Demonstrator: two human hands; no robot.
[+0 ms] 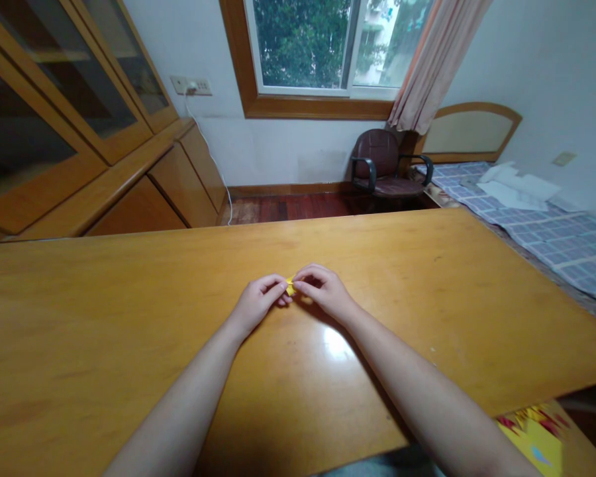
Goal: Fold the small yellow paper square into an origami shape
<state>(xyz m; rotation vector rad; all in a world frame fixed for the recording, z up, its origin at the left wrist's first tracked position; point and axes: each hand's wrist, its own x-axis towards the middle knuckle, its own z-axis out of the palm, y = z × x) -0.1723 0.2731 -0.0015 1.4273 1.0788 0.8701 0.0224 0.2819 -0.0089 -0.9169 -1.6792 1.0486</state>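
A small yellow folded piece of paper (291, 286) is pinched between both my hands just above the wooden table (129, 318), near its middle. My left hand (259, 301) grips it from the left with fingertips pressed together. My right hand (322, 289) grips it from the right, fingers curled over it. Most of the paper is hidden by my fingers.
A wooden cabinet (79, 132) with glass doors stands at the left. A dark armchair (385, 165) sits under the window, and a bed (551, 232) with a checked cover runs along the right. A yellow printed sheet (536, 437) shows below the table's right front corner.
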